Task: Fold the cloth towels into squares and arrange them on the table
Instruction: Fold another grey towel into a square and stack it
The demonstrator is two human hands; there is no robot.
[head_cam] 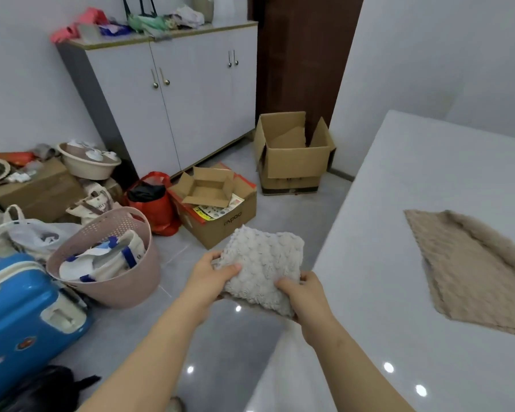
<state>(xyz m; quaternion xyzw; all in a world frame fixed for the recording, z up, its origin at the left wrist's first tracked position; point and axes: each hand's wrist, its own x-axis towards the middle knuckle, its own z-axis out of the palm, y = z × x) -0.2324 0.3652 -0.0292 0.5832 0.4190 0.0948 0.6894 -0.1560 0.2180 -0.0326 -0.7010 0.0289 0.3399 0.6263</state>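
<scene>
Grey floor tiles show beneath the folded white towel (265, 263), held just beside the bench (399, 203). The left hand (211, 278) and right hand (304, 295) each pinch a side, a grip that probably stops the folds opening. A beige towel (470, 269) lies on the bench.

The white towel (262, 263) hides some of our left hand (211, 275) and right hand (306, 295) — the tan towel (470, 269) is blurry and runs off the right edge.
</scene>
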